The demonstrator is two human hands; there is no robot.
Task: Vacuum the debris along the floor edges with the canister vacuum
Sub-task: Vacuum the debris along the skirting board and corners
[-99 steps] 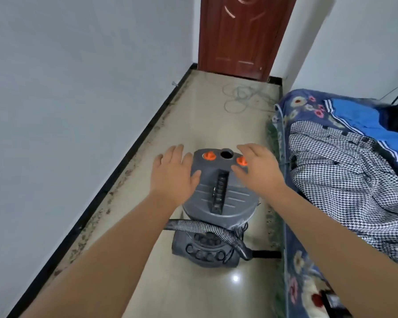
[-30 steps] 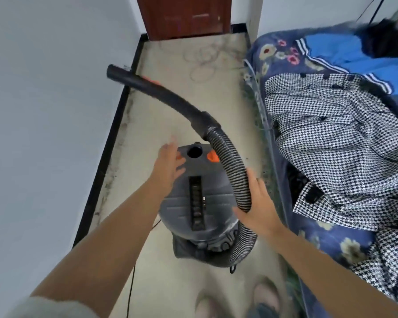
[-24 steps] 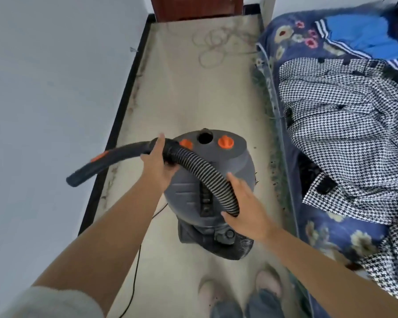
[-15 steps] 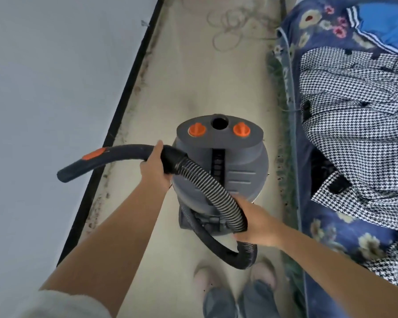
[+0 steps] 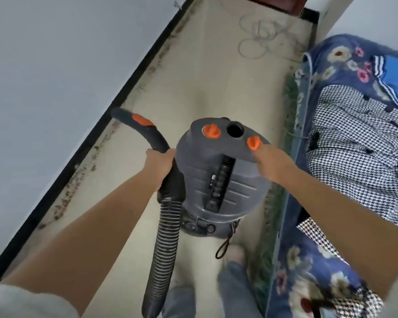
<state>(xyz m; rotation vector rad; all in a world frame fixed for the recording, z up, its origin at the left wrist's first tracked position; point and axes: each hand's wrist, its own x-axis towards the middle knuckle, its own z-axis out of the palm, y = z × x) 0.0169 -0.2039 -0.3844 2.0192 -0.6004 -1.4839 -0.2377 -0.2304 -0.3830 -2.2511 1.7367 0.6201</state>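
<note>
Two hands are at work in the head view, the only view I have. My left hand (image 5: 159,162) grips the curved black plastic hose handle with the orange slider (image 5: 145,130), fingers wrapped round it just left of the grey drum-shaped canister vacuum (image 5: 218,177), which stands on the beige floor (image 5: 207,88) at frame centre. Half a second ago my right hand was pinching the ribbed black hose (image 5: 163,244) low down; it has let go, and the hose now hangs straight down toward the bottom edge. My right hand (image 5: 271,164) has moved up to the canister's top, fingertips at the right orange knob (image 5: 254,142); I cannot tell whether they are pinching it or only touching.

I judge this to be switching on, or steadying the canister, before any suction starts. Dark crumbly debris (image 5: 78,180) is untouched along the black skirting board (image 5: 83,145) at left, and more lies by the floral blue bedspread (image 5: 313,260) at right. No nozzle reaches the floor yet.
</note>
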